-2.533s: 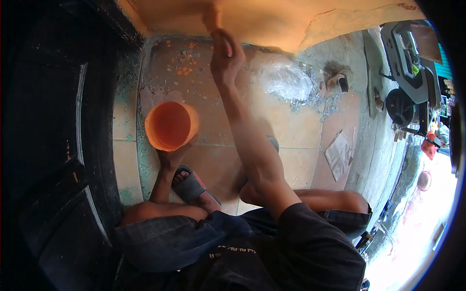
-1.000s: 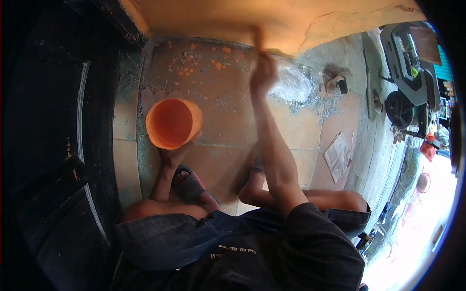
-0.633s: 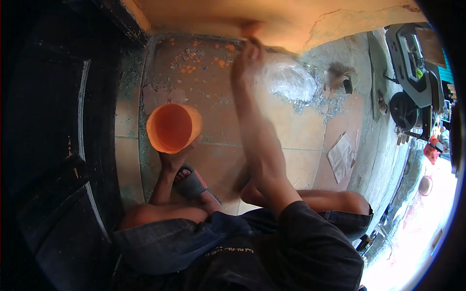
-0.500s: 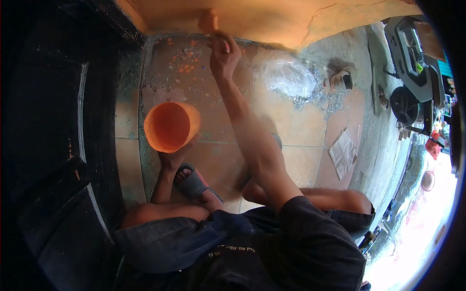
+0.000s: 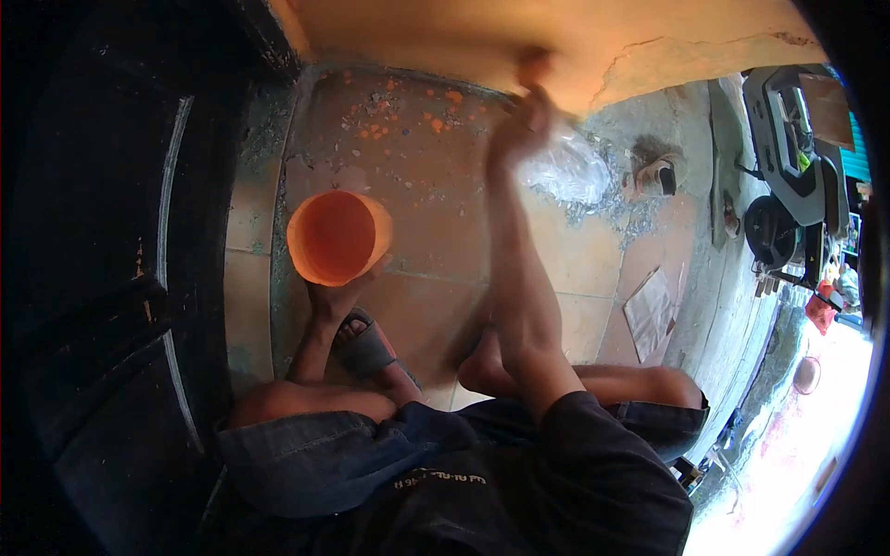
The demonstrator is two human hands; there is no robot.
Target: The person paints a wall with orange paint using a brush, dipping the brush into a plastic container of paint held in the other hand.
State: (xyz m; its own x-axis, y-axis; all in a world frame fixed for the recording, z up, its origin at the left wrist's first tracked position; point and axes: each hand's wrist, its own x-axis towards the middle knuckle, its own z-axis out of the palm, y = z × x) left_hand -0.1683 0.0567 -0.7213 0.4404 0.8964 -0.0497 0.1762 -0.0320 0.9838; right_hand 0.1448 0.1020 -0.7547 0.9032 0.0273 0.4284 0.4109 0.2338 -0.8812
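Observation:
My left hand [image 5: 338, 292] is closed around an orange container [image 5: 332, 239] with orange paint inside, held above the tiles beside my sandalled left foot [image 5: 366, 347]. My right hand [image 5: 527, 120] stretches forward, blurred, gripping what looks like a paint brush [image 5: 536, 67] with an orange end, at the foot of the orange wall [image 5: 417, 28]. Orange splatters and flakes of debris [image 5: 436, 123] lie on the floor below the wall. A crumpled clear plastic sheet [image 5: 570, 176] is just beyond my right wrist.
A dark panelled door [image 5: 111, 259] runs along my left. On the right are a small dark-rimmed can [image 5: 656, 176], a folded paper [image 5: 646, 315], a concrete edge [image 5: 721, 167] and a grey-black scooter [image 5: 769, 232], with a bright open area beyond.
My right hand and brush have moved back and forth along the lower wall, most recently swinging from left to right. The orange container stays in my left hand at nearly the same spot.

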